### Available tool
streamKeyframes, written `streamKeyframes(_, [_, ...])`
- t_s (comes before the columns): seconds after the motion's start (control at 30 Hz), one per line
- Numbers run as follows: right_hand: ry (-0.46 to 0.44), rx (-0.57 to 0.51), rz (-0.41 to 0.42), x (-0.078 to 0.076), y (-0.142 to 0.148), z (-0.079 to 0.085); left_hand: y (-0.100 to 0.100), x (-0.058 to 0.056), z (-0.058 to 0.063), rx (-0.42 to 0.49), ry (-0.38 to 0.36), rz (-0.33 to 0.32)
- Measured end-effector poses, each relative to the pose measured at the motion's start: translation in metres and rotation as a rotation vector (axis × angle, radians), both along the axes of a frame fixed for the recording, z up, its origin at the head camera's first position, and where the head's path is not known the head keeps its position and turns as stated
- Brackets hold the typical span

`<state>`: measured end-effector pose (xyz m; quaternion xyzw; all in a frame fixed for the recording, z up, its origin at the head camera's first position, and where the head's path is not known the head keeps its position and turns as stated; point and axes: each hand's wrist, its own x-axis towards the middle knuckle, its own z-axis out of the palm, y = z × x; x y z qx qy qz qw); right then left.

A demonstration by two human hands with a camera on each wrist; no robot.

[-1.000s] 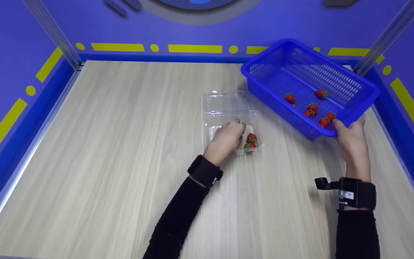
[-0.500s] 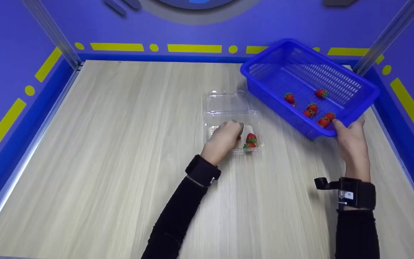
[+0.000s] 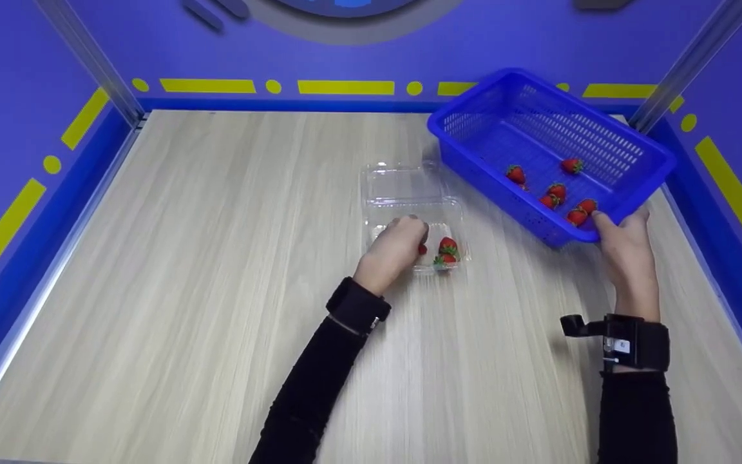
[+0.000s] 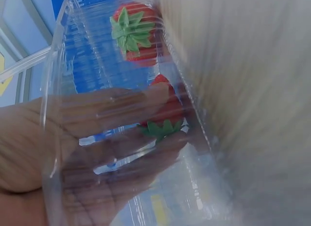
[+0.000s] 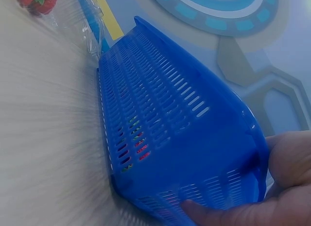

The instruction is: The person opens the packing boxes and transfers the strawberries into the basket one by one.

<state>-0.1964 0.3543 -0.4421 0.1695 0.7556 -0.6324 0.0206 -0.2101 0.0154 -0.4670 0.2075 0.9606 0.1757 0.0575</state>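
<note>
My left hand (image 3: 391, 251) is inside the open clear plastic clamshell box (image 3: 374, 187), its fingers pinching a strawberry (image 4: 170, 107). Through the box wall, the left wrist view shows fingertips at both ends of that strawberry, its green leaves towards the lower fingers. In the head view only a red bit of it shows past the fingers. Beside it, at the box's right side, sit two more strawberries (image 3: 448, 246). My right hand (image 3: 628, 251) grips the near right corner of the blue plastic basket (image 3: 493, 164), thumb over the rim and fingers against the outer wall.
Several strawberries (image 3: 556, 192) lie in the basket, mostly towards its near right end. The box lid (image 3: 403, 183) is folded back, close to the basket's left side. Blue panels (image 3: 216, 51) border the wooden table (image 3: 216, 258) at the back and sides.
My left hand has shifted slightly left inside the box, and red of the strawberry now shows beside its fingers. The right hand still holds the basket in place.
</note>
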Motion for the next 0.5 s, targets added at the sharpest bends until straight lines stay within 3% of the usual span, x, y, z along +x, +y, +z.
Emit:
streamKeyframes(0.27, [0.039, -0.192, -0.019, 0.0005, 0.0005, -0.0008, -0.0022, -0.0018, 0.0004, 0.002, -0.013, -0.011])
streamKeyframes(0.5, [0.016, -0.134, -0.004, 0.0002, 0.0015, 0.0002, -0.0030, 0.0001, 0.0014, 0.031, -0.015, 0.008])
